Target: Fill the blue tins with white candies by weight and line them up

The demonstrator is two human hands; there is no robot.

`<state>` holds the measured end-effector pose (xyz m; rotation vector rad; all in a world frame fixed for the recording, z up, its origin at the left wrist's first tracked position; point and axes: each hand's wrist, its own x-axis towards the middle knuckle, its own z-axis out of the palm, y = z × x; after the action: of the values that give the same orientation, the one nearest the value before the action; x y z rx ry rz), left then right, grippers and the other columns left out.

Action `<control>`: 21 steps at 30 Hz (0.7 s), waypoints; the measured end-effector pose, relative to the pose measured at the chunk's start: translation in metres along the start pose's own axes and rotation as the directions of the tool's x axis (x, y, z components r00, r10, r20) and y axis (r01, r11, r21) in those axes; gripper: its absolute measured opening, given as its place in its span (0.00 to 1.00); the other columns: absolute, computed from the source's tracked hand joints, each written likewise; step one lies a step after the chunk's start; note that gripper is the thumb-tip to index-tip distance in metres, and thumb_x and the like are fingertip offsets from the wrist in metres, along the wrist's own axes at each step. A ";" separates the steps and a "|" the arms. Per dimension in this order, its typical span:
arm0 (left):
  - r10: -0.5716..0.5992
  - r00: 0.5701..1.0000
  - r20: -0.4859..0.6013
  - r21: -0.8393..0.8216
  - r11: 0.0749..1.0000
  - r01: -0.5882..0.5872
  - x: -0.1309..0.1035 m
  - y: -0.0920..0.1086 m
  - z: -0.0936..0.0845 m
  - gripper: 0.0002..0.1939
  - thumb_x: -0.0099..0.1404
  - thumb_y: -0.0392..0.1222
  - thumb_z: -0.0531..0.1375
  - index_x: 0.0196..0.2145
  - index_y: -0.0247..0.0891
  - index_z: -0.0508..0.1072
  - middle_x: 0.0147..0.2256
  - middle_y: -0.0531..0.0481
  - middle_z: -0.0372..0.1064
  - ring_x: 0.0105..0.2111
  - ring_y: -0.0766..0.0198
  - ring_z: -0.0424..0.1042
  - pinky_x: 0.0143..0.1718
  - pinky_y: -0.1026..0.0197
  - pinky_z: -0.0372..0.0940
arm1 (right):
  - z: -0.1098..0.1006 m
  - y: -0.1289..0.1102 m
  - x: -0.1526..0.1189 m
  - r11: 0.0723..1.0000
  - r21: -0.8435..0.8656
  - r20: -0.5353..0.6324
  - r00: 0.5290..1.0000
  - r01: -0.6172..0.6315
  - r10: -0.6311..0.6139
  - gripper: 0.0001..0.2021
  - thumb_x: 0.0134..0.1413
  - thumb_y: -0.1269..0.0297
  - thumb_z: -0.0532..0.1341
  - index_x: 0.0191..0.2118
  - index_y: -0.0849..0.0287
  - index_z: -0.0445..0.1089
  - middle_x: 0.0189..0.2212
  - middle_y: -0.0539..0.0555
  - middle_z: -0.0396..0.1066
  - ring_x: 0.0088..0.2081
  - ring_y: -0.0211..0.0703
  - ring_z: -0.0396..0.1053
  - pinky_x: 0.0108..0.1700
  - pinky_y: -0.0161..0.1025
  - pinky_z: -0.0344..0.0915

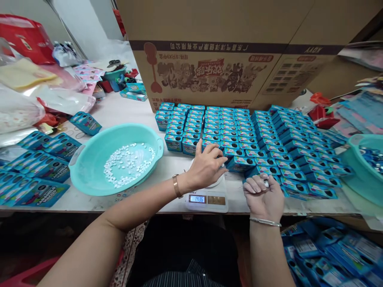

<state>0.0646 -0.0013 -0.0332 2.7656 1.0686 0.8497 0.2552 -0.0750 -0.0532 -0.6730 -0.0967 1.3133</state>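
Note:
My left hand [208,165] is over the white digital scale [206,199], fingers bent and apart, at the front of the rows of small blue boxes [212,131]. A bit of white shows near its fingertips; what it holds, if anything, is hidden. The scale's display reads 1436. To the right, my right hand [265,193] is turned palm up with its fingers curled round small white pieces, one showing at the fingertips. A turquoise basin [89,167] with many small white pieces [119,161] stands left of the scale.
Behind the boxes rises a large cardboard carton [209,24]. More blue boxes [44,191] stand at the left edge. Another turquoise basin [347,171] is at the far right. Blue packages [344,251] lie below it. Plastic bags [18,103] lie at the back left.

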 end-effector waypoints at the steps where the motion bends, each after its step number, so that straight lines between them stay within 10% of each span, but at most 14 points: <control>1: -0.001 1.000 0.001 0.008 1.000 0.001 0.001 0.001 0.002 0.12 0.66 0.47 0.62 0.44 0.40 0.77 0.44 0.46 0.74 0.56 0.48 0.64 0.65 0.29 0.38 | 0.000 0.000 0.000 1.000 0.000 0.005 1.000 -0.002 0.002 0.09 0.46 0.70 0.64 0.26 0.59 0.61 0.15 0.41 0.49 0.17 0.31 0.49 0.18 0.29 0.52; 21: -0.029 0.999 -0.026 -0.009 1.000 0.029 -0.001 0.002 0.020 0.06 0.66 0.43 0.63 0.36 0.40 0.77 0.38 0.48 0.76 0.53 0.51 0.68 0.65 0.29 0.38 | 0.004 0.005 0.002 0.999 0.037 -0.064 0.998 -0.011 0.013 0.09 0.48 0.69 0.63 0.26 0.58 0.60 0.15 0.40 0.48 0.16 0.30 0.48 0.17 0.28 0.50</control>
<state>0.0754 -0.0009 -0.0506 2.7325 1.1033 0.8870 0.2497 -0.0708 -0.0526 -0.6845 -0.0162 1.3006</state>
